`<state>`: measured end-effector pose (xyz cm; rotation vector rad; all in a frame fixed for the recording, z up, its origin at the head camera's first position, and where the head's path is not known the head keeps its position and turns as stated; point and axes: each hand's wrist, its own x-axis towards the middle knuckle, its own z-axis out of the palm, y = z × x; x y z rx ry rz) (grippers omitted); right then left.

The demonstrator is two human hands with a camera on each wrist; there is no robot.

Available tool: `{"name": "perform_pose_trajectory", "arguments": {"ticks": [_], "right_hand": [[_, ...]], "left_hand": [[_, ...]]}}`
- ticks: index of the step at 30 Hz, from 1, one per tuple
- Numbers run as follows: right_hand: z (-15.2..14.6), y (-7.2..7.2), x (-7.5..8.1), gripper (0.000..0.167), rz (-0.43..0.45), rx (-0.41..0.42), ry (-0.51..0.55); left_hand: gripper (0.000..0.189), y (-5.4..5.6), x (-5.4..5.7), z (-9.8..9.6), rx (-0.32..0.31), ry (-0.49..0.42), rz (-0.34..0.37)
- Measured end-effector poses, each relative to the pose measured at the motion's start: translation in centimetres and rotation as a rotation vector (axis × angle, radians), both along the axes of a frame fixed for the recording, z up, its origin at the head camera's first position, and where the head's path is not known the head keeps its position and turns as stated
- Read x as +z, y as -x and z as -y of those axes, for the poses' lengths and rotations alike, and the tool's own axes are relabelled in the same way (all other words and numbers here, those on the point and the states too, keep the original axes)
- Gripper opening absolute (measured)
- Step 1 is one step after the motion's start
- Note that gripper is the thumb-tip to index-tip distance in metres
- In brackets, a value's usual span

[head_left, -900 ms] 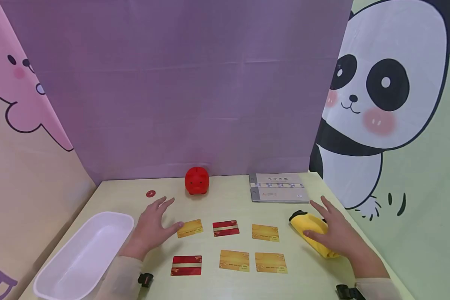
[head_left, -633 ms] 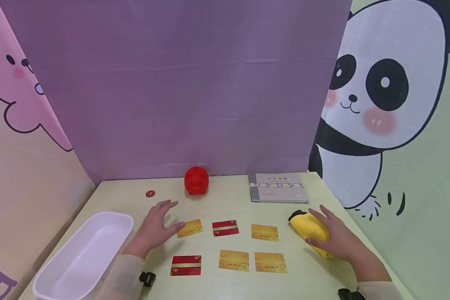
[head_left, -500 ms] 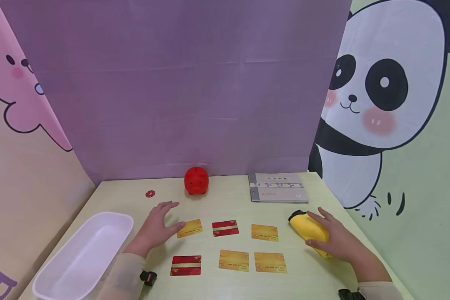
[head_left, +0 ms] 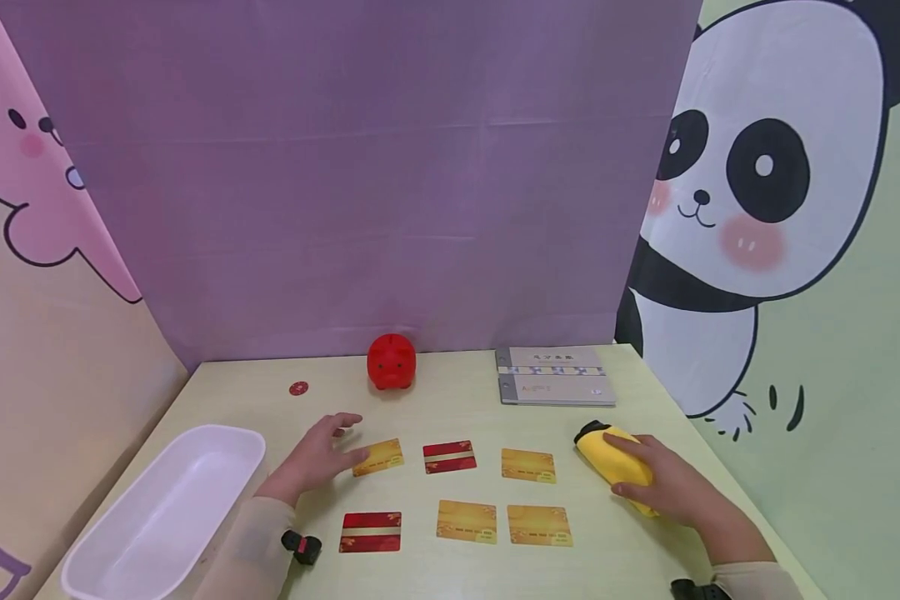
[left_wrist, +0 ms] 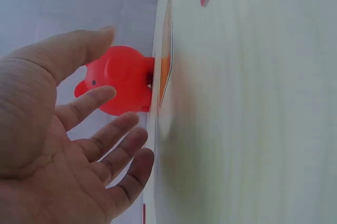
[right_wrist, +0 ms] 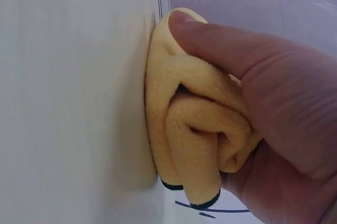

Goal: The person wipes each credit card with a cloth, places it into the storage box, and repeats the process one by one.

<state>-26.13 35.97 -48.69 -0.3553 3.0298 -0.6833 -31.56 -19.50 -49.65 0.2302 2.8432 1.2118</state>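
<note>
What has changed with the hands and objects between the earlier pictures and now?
The right hand has come down and grips the rolled yellow cloth. The left hand has lowered slightly, holding nothing. The cards, red piggy bank, notebook and white tray stayed put.

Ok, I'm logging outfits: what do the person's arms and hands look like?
The left hand and right hand are ungloved. The left sleeve and right sleeve are pale beige. At the wrists, the black left device has a red patch; the black right device is partly cut off.
</note>
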Motion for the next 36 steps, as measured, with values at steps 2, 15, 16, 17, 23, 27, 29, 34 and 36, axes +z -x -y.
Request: {"name": "perform_pose_trajectory", "arguments": {"ticks": [2,15,16,17,23,27,29,34,36], "right_hand": [[0.08,0.05,-0.02,0.082,0.003,-0.008,-0.011],[0.22,0.32,-0.45,0.085,-0.015,-0.045,-0.051],[0.22,0.34,-0.46,0.085,-0.020,-0.046,-0.053],[0.23,0.34,-0.47,0.084,-0.025,-0.045,-0.054],[0.24,0.36,-0.45,0.074,-0.052,-0.037,-0.052],[0.18,0.51,-0.48,0.067,-0.053,-0.043,-0.059],[0.14,0.60,-0.52,0.065,-0.061,-0.050,-0.065],[0.11,0.75,-0.60,0.060,-0.069,-0.074,-0.068],[0.11,0.77,-0.62,0.060,-0.064,-0.081,-0.063]], "left_hand": [[0.066,0.12,-0.06,-0.04,0.001,-0.001,0.019],[0.058,0.73,-0.56,0.21,-0.018,0.076,0.053],[0.055,0.75,-0.52,0.18,-0.022,0.076,0.054],[0.052,0.78,-0.49,0.17,-0.026,0.076,0.054],[0.044,0.76,-0.60,0.22,-0.024,0.089,0.065],[0.045,0.76,-0.79,0.38,-0.015,0.094,0.071],[0.045,0.82,-0.86,0.44,-0.013,0.094,0.071],[0.042,0.95,-0.75,0.46,-0.016,0.076,0.087],[0.042,0.95,-0.61,0.39,-0.027,0.069,0.103]]}}
